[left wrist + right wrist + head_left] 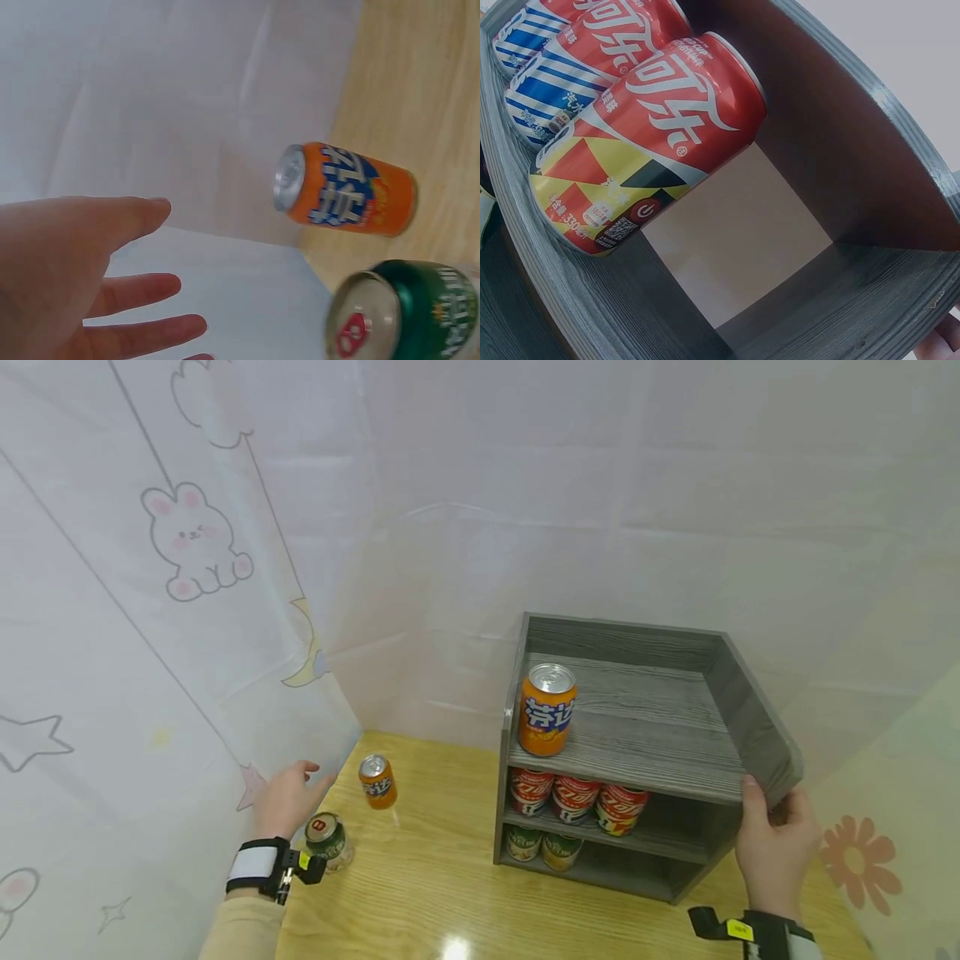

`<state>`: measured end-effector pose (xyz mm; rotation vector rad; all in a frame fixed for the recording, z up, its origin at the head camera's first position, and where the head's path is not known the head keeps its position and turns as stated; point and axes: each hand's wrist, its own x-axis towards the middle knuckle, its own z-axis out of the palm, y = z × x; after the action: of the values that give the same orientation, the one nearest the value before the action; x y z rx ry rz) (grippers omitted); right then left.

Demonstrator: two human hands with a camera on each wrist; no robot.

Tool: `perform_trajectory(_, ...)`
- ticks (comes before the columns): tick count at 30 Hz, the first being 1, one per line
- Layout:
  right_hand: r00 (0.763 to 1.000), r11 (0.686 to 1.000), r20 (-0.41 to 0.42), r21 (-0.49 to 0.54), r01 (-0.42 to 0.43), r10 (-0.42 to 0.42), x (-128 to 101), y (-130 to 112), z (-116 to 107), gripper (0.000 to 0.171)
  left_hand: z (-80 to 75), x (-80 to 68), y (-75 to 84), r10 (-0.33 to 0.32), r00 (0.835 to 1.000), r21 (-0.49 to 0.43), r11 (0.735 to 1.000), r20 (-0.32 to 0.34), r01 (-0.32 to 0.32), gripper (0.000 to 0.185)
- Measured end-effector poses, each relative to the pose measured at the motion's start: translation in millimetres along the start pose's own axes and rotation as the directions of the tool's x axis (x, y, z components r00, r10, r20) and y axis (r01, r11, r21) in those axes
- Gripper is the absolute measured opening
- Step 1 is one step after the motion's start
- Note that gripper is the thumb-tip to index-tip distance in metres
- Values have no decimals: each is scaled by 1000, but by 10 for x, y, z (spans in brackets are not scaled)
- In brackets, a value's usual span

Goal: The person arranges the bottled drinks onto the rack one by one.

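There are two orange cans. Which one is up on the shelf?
The bigger-looking orange can, standing on the top board of the grey shelf. The other orange can stands down on the wooden table, near the left hand.

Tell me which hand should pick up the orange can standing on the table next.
Left. The left hand is open and hovers just beside the orange can on the table, probably an easy reach. The right hand is busy: its grip is on the grey shelf at the right edge.
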<state>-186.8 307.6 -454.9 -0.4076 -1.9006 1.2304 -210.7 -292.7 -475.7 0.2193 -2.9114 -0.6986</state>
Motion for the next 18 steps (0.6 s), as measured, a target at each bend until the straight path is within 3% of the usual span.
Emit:
perform_trajectory(8, 1000, 1000, -7, 25, -1, 1, -4, -8, 3, 34, 237, -116, -175, -78, 993, -21, 997, 84, 80, 80)
perform_trajectory(18, 1000, 1000, -5, 6, -7, 7, -1, -22, 2, 35, 541, -189, -328, -160, 984, -43, 986, 85, 164, 95)
